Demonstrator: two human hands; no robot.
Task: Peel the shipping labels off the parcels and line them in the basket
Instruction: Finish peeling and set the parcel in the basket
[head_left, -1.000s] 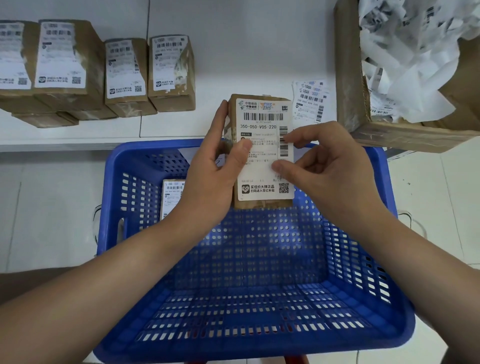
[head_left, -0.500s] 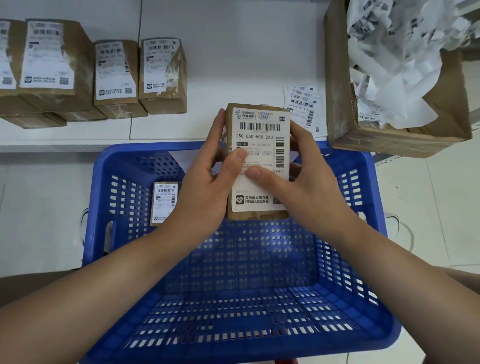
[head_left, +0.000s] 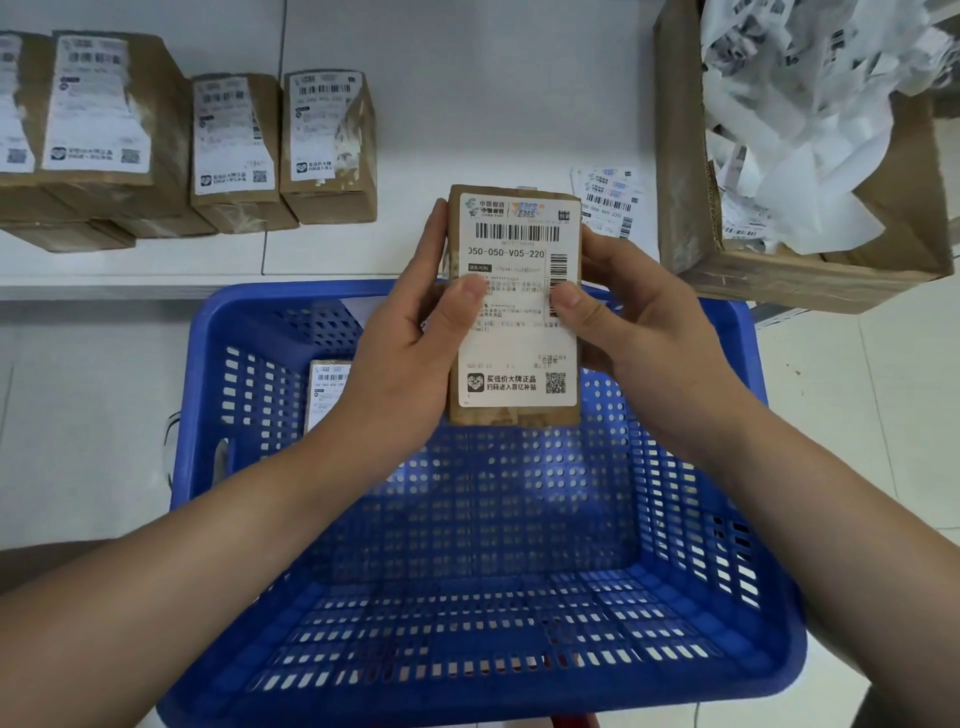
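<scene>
Head view, steeply downward, seemingly close.

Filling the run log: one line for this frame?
left hand: holds parcel | right hand: holds parcel | label: unpeeled | basket: below

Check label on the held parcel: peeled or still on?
On. The label lies flat across the held parcel, no corner lifted; both thumbs press on it.

A small brown cardboard parcel (head_left: 511, 415) with its white shipping label (head_left: 519, 332) fully stuck sits upright between both thumbs above the blue perforated plastic basket (head_left: 467, 597).
</scene>
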